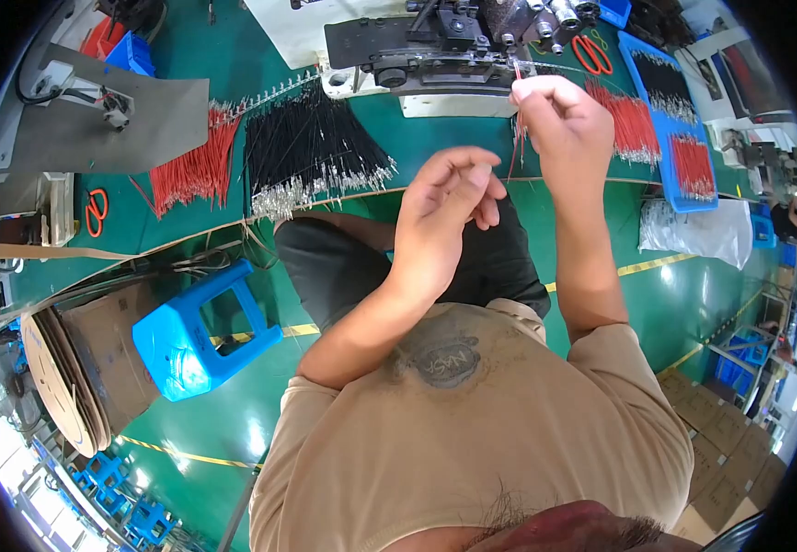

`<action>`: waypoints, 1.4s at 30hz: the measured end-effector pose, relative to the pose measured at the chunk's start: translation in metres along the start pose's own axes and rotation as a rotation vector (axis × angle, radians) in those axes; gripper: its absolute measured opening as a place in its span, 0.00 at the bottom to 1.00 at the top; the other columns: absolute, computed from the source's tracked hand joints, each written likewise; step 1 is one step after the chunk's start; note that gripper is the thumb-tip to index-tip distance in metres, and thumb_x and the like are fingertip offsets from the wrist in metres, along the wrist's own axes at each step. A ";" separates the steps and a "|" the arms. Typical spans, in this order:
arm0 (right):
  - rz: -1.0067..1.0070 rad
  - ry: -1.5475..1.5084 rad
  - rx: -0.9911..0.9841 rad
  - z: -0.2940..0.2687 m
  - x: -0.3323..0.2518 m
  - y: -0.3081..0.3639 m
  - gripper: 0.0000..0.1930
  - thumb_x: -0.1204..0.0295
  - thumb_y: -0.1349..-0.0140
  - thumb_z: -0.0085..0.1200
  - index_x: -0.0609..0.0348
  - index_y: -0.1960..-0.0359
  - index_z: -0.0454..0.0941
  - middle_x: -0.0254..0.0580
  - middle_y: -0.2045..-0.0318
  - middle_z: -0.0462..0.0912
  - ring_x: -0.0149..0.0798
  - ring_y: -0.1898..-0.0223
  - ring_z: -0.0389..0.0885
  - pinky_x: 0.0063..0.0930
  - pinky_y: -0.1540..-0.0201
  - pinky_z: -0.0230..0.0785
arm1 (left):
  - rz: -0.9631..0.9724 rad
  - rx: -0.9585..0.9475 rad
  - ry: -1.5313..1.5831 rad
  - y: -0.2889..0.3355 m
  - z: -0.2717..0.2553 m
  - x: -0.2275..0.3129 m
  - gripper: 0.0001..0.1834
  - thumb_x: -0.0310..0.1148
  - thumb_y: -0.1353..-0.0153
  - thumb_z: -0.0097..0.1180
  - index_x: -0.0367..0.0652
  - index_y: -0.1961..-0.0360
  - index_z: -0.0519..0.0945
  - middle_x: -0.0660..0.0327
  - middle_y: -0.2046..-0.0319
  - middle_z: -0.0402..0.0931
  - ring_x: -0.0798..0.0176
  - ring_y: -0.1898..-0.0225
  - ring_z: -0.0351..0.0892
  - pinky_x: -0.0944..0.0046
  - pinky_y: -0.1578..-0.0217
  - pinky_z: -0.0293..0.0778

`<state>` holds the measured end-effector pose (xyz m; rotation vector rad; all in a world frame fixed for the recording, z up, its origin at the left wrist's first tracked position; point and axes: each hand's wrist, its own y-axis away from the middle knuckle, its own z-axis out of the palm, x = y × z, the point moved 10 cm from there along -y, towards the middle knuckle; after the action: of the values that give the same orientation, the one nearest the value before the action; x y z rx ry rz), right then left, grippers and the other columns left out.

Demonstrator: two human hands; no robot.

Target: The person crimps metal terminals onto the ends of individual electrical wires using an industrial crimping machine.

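My right hand is raised to the front of a dark metal machine, with thumb and forefinger pinching a thin red wire at the machine's right end. Thin red wire lengths hang below those fingertips. To the left and nearer my body, my left hand is loosely closed, its fingers curled and its thumb against the forefinger. Whether anything small sits in it is hidden. Left of the machine, a row of black wires with silvery ends hangs from a metal strip, beside a bundle of red wires.
More red wires lie right of my right hand, near red-handled scissors. A blue tray holds black and red wires. Orange scissors lie on the left. A blue stool and cardboard stand on the floor.
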<state>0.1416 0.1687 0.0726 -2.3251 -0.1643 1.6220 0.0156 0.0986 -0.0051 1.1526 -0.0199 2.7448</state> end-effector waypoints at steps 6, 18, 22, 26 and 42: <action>0.041 -0.086 -0.021 0.003 0.006 -0.009 0.06 0.74 0.44 0.55 0.63 0.74 0.80 0.28 0.84 0.74 0.17 0.82 0.65 0.14 0.80 0.56 | -0.044 0.002 -0.032 0.006 -0.003 -0.007 0.09 0.31 0.34 0.47 0.37 0.59 0.75 0.62 0.72 0.73 0.70 0.73 0.70 0.72 0.71 0.65; 0.027 -0.092 -0.041 0.005 -0.001 -0.011 0.06 0.75 0.45 0.54 0.65 0.74 0.80 0.30 0.83 0.77 0.18 0.80 0.70 0.13 0.78 0.59 | -0.050 -0.016 -0.028 0.007 0.001 -0.010 0.09 0.31 0.35 0.47 0.37 0.61 0.75 0.62 0.73 0.72 0.71 0.74 0.69 0.72 0.72 0.64; 0.045 -0.053 -0.042 0.005 0.002 -0.012 0.06 0.75 0.45 0.54 0.65 0.74 0.80 0.31 0.82 0.78 0.18 0.79 0.71 0.13 0.77 0.61 | -0.063 -0.003 -0.040 0.008 0.000 -0.012 0.09 0.31 0.35 0.47 0.37 0.61 0.75 0.62 0.74 0.72 0.71 0.74 0.69 0.72 0.72 0.64; 0.031 -0.049 -0.038 0.005 -0.001 -0.012 0.06 0.75 0.45 0.55 0.65 0.74 0.80 0.31 0.82 0.78 0.18 0.79 0.71 0.13 0.77 0.61 | -0.065 -0.007 -0.032 0.008 0.001 -0.014 0.09 0.31 0.35 0.47 0.37 0.61 0.76 0.63 0.74 0.72 0.71 0.74 0.69 0.73 0.72 0.64; 0.070 -0.292 -0.142 0.003 -0.005 0.022 0.08 0.71 0.40 0.55 0.63 0.69 0.80 0.28 0.82 0.74 0.16 0.84 0.61 0.12 0.83 0.48 | 0.080 0.073 -0.113 0.003 -0.003 0.016 0.09 0.32 0.34 0.49 0.37 0.59 0.77 0.65 0.74 0.73 0.75 0.75 0.70 0.76 0.73 0.65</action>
<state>0.1354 0.1473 0.0690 -2.2026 -0.2726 2.0413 0.0024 0.0985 0.0044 1.3540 0.0215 2.7663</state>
